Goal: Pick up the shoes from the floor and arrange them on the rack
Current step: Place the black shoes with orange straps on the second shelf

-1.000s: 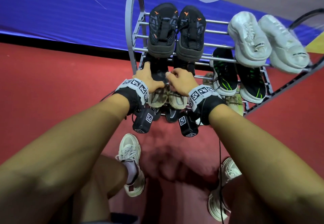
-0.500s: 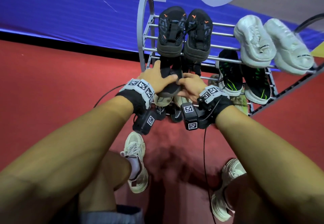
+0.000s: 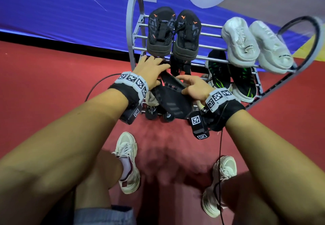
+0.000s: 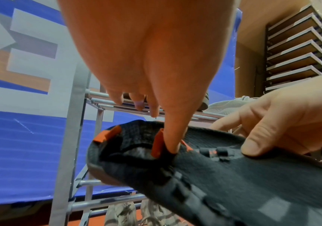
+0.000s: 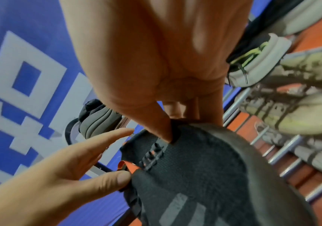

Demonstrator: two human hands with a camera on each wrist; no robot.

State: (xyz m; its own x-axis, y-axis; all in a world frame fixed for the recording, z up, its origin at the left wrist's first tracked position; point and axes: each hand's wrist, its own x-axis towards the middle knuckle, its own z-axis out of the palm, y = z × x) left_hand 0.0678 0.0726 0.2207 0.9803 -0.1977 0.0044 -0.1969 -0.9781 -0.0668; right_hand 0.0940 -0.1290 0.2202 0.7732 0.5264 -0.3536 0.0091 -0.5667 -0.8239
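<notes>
A black knit shoe (image 3: 173, 99) with orange tabs is held tilted in front of the rack's (image 3: 131, 36) middle shelf, toe toward me. My right hand (image 3: 187, 85) grips its upper, thumb (image 5: 162, 131) on top and fingers curled behind it. My left hand (image 3: 155, 71) is at the heel end. Its thumb (image 4: 172, 142) presses into the collar by an orange tab (image 4: 157, 145) while its fingers (image 4: 139, 102) reach straight toward the shelf bars. The shoe (image 5: 195, 168) fills the lower part of both wrist views. Its mate (image 3: 181, 66) stays on the middle shelf.
The top shelf holds a black pair (image 3: 161, 32) and a white pair (image 3: 239, 43). A black-and-green pair (image 3: 218, 68) sits on the second shelf at the right. Beige shoes (image 5: 301, 116) lie lower down. My own cream sneakers (image 3: 128, 161) stand on the red floor (image 3: 52, 84).
The black shoe has come out from the middle shelf toward me and tilted. My right hand moved right and down with it; my left hand's fingers spread over the heel end.
</notes>
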